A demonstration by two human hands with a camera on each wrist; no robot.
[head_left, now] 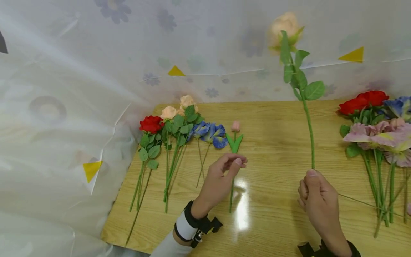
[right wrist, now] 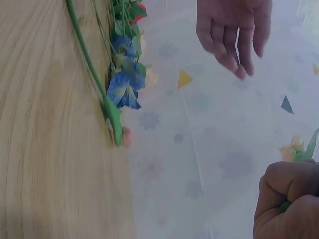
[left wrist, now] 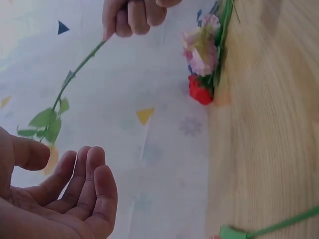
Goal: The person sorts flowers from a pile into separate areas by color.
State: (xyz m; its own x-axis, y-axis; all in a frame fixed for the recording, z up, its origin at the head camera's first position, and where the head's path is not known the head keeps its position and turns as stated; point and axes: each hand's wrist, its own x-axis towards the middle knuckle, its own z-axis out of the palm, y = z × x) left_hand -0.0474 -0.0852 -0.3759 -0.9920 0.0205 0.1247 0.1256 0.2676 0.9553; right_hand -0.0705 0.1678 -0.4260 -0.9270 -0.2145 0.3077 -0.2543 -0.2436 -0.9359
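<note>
My right hand point(head_left: 321, 203) grips the lower stem of an artificial peach rose point(head_left: 285, 30), held upright above the table with its bloom at the top. My left hand point(head_left: 218, 184) hovers with relaxed, slightly bent fingers and nothing in them. Below it, a pink tulip point(head_left: 236, 126) with green leaves lies on the table, its stem partly hidden by the hand. In the left wrist view, the left palm point(left wrist: 55, 209) is bare. The right wrist view shows the right fist point(right wrist: 289, 194) closed about the green stem.
On the wooden table point(head_left: 273, 135) lie a red rose point(head_left: 151, 124), peach roses point(head_left: 168, 112) and blue flowers point(head_left: 212, 134) at the left. A mixed bunch with pink petals point(head_left: 374, 134) and a red bloom point(head_left: 363, 102) lies at the right. A patterned white sheet point(head_left: 212, 43) hangs behind.
</note>
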